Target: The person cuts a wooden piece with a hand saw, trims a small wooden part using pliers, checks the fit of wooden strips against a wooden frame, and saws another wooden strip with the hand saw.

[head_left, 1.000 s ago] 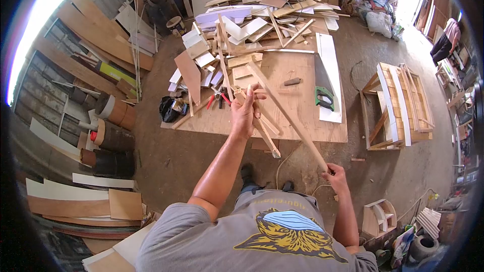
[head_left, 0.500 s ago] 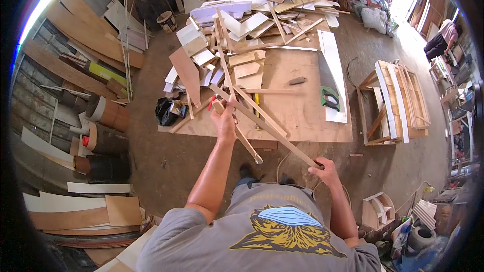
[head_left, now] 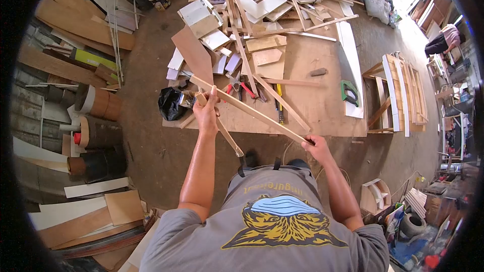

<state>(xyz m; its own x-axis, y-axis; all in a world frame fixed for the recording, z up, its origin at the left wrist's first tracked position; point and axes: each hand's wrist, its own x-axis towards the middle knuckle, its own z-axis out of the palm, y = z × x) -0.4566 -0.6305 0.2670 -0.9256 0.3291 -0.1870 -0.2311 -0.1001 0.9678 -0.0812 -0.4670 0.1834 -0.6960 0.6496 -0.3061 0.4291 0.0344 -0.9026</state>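
Note:
My left hand [head_left: 205, 116] is closed around a short wooden stick [head_left: 228, 137] with a grey, metal-looking lower end. Its thumb also presses against a long wooden strip [head_left: 257, 113] that slants across in front of me. The strip's near right end is gripped by my right hand [head_left: 316, 148], fingers closed. Beyond the strip, red-handled pliers [head_left: 247, 89] and a yellow and black tool [head_left: 280, 103] lie on a low wooden board [head_left: 322, 116]. Close to my left hand is a black plastic bag [head_left: 171, 104].
Scrap wood [head_left: 262, 5] is heaped at the back of the board. A green-handled handsaw [head_left: 349, 93] lies at its right edge. A slatted wooden frame [head_left: 401, 95] stands to the right. Rolls of sheet material [head_left: 103, 133] are at the left. Another person [head_left: 446, 40] bends over at far right.
Both hands and the long strip have shifted left in view, with the strip at a slightly shallower slant. The view has turned, and the pliers show more fully.

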